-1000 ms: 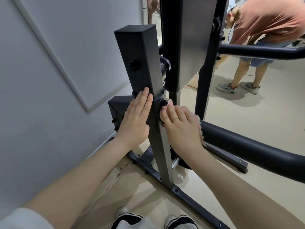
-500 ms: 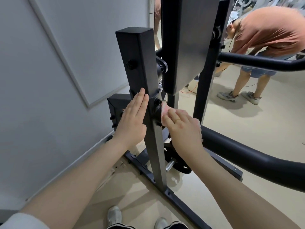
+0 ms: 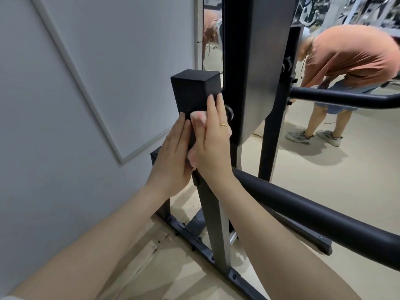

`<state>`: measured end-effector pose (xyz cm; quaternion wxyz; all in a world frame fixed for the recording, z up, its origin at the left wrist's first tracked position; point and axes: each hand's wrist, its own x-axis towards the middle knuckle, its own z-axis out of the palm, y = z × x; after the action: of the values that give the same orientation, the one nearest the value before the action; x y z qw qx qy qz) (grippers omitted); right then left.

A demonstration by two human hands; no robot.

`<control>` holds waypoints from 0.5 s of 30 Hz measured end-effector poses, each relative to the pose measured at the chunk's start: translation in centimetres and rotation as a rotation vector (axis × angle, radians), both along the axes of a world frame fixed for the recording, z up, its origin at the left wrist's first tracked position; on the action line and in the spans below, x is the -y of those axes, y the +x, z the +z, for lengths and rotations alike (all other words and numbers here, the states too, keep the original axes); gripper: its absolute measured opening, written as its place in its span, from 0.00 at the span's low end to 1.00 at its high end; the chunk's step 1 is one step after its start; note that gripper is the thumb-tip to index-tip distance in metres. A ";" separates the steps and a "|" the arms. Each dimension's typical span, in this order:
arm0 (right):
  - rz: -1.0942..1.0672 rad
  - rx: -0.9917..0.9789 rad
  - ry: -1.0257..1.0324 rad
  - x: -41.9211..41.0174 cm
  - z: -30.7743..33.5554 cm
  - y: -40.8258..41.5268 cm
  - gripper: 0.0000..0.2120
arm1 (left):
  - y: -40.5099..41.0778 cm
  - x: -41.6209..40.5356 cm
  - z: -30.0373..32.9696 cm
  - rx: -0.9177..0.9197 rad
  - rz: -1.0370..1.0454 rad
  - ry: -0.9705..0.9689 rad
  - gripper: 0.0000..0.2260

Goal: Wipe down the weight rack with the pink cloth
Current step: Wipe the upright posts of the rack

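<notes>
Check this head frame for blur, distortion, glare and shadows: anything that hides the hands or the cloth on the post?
Head view: hands sharp, the right hand pressing the pink cloth flat on the black post, the left hand flat beside it; wide-angle bending bows the wall frame and padded bar; the bending person behind is slightly soft; lighting even, soft floor shadows, no glare.

cloth [image 3: 198,118] pink | weight rack [image 3: 194,92] black | ring [image 3: 223,125] gold | wall [image 3: 75,105] grey
</notes>
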<state>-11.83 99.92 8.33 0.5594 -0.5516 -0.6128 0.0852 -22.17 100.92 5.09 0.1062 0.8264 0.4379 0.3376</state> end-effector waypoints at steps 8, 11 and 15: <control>0.005 0.332 0.118 0.0 -4.1 1.9 0.24 | -2.3 -2.0 -0.6 0.025 -0.102 -0.019 0.42; 0.014 0.616 0.252 -1.7 -2.6 1.7 0.15 | -2.9 -3.0 -0.2 0.064 -0.081 -0.023 0.41; 0.025 1.094 0.370 -2.9 -0.5 2.7 0.11 | -4.0 -3.6 -0.4 0.057 -0.058 -0.062 0.41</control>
<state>-9.14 102.80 7.86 0.2475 -0.4012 -0.8240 -0.3145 -26.16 104.47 4.68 0.1539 0.8251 0.4207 0.3442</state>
